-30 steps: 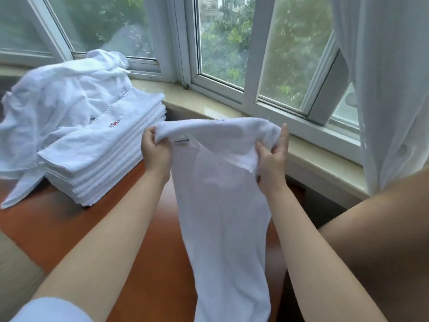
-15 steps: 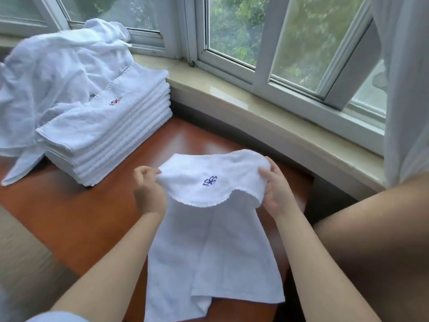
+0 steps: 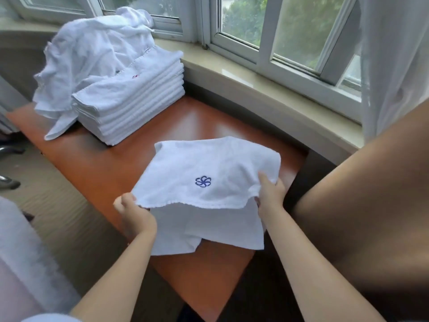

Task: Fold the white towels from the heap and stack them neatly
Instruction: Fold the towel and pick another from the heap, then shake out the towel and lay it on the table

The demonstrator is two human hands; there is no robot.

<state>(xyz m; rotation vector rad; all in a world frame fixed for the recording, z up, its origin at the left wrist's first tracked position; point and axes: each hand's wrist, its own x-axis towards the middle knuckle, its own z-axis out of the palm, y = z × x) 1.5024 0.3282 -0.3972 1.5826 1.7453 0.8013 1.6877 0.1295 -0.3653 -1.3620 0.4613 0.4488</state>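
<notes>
Head view: at the upper left of the frame, a loose heap of white towels [image 3: 92, 54] is still being left unfolded against the window sill [image 3: 255, 82], so a good part of the work is judged to be outstanding. Just to the right of the heap and touching it, a stack of folded towels [image 3: 130, 105] is being carried by the tabletop [image 3: 97, 163]; many layers are being shown along its edge, squarely aligned, which suggests that much of the task is already done.

At the centre of the frame, one more towel [image 3: 204, 180] is being folded. Its upper layer, marked with a blue embroidered emblem [image 3: 203, 181], is being held raised over the lower layer, which is lying flat on the tabletop and reaching toward the lower centre of the frame. The near hem of the upper layer is being pinched at its left corner by the left hand [image 3: 134, 212], fingers curled about the cloth, and at its right corner by the right hand [image 3: 270, 194], thumb on top and fingers beneath. The towel is thus being spanned between the two hands, well apart from the stack.

This fold is judged to be only partly made; laying it down, further folding and placing on the stack are being left to do. At the right of the frame, a curtain [image 3: 394, 54] is hanging.
</notes>
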